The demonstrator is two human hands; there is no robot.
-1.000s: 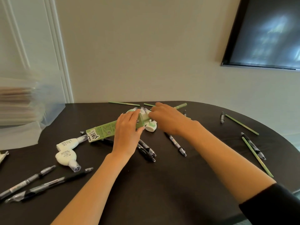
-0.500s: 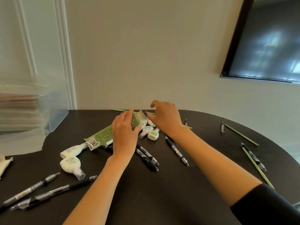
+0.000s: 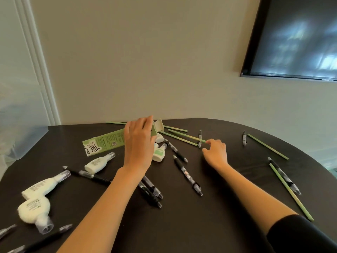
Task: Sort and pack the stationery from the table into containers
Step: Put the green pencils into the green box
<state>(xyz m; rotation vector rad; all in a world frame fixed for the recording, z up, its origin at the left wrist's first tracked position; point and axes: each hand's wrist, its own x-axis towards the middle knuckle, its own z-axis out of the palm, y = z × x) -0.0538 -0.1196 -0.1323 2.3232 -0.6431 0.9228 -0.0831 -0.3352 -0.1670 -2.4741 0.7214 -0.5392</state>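
My left hand (image 3: 139, 143) grips a long green carton (image 3: 104, 143) near its open flap end and holds it tilted above the dark table (image 3: 182, 225). My right hand (image 3: 216, 152) hovers low over the table with fingers loosely curled, its fingertips at the near end of a green pencil (image 3: 186, 136); it holds nothing. Small white-and-green correction tapes (image 3: 159, 153) lie just under the carton's open end. Black pens (image 3: 187, 175) lie between my two forearms.
White glue bottles (image 3: 36, 205) (image 3: 99, 162) lie at the left. More green pencils (image 3: 290, 190) and pens (image 3: 244, 137) are scattered at the right and along the far edge. A clear plastic bin (image 3: 20, 114) stands far left. A dark screen (image 3: 295, 37) hangs on the wall.
My right hand left the carton's open end and moved right to the green pencil's tip. My left hand has lifted the carton's open end higher.
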